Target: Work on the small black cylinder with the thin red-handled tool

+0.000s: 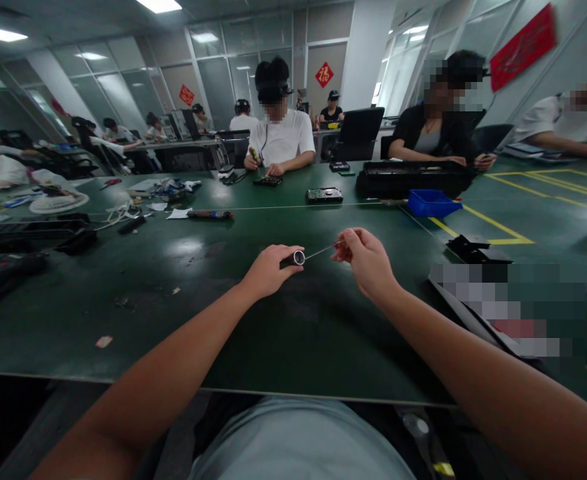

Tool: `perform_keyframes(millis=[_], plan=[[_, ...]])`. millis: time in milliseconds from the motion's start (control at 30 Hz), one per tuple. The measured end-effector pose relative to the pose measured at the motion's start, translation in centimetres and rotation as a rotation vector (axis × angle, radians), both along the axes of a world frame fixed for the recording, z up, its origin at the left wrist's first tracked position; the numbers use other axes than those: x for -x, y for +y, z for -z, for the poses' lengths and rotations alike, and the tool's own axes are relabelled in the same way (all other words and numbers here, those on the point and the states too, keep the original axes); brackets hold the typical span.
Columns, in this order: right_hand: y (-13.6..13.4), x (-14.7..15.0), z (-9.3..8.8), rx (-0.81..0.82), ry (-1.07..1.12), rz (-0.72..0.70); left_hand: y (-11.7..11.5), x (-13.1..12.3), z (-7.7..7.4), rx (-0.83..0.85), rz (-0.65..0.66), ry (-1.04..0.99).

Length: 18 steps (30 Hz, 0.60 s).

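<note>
My left hand [272,268] is closed around a small dark cylinder with a pale ring at its round end [299,257], which faces me and to the right. In my right hand [370,261], thumb and fingers pinch a thin tool with a slender metal shaft [319,253]. The shaft points left, its tip close to the cylinder's side; whether they touch I cannot tell. A reddish bit shows between the right fingers, but the tool's handle is mostly hidden. Both hands are held above the green table [293,347].
Ahead lie a circuit-board-like device [324,195], an electric-screwdriver-like tool [210,215] and a blue bin [433,203] before a long black case [413,179]. Black parts [476,250] lie to the right, clutter and a white fan-like part [59,200] to the left. Co-workers sit opposite.
</note>
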State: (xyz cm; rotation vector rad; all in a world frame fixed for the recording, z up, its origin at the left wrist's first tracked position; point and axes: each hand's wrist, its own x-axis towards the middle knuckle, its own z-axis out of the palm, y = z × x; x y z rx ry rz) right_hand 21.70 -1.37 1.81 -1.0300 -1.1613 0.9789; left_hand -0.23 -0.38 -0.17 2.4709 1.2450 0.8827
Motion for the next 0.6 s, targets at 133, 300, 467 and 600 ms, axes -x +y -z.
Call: perform_keyframes(millis=[133, 300, 467, 600], plan=[[-0.6, 0.0, -0.1, -0.134, -0.214, 0.027, -0.2, -0.1, -0.2, 0.000, -0.013, -0.013], [-1.3, 0.2, -0.5, -0.209, -0.419, 0.008, -0.4, -0.3, -0.2, 0.007, -0.017, -0.006], [-1.8, 0.5, -0.5, -0.253, -0.539, 0.022, -0.5, -0.3, -0.1, 0.011, -0.008, -0.024], [-2.0, 0.5, -0.4, -0.299, -0.583, 0.027, -0.4, -0.2, 0.1, 0.003, -0.024, -0.042]])
